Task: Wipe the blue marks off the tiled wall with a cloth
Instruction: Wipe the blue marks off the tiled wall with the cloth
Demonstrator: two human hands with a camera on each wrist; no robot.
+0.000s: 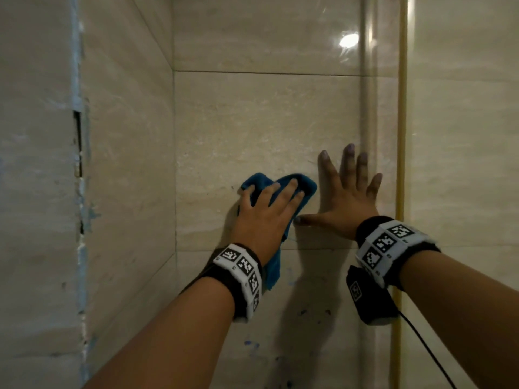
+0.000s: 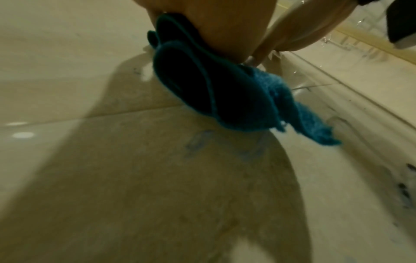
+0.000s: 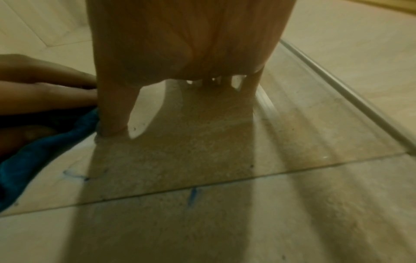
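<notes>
The blue cloth [image 1: 276,189] was pressed against the tiled wall [image 1: 252,122] by the left hand [image 1: 264,214], whose fingers [image 1: 289,186] were laid spread over the bunched fabric and only slightly bent; whether the thumb was hooked round the cloth could not be told; a loose tail of the cloth [image 2: 315,128] was seen hanging below the left wrist, past the grout line beneath that hand. The right hand [image 1: 346,200] was laid flat on the wall just beside the left one, on its right, with its fingers [image 1: 349,161] stretched wide and nothing held; its thumb [image 3: 113,113] was pointed toward the cloth and touched, or nearly touched, its edge. Blue marks [image 1: 251,343] were seen on the tile below both wrists, well beneath the cloth; a fainter blue smear [image 2: 198,142] was shown just under the hanging tail, and a short blue streak [image 3: 192,195] was seen on the grout line below the right palm. A pale pipe [image 1: 365,108] was seen running up the wall just beyond the right hand's fingertips.
</notes>
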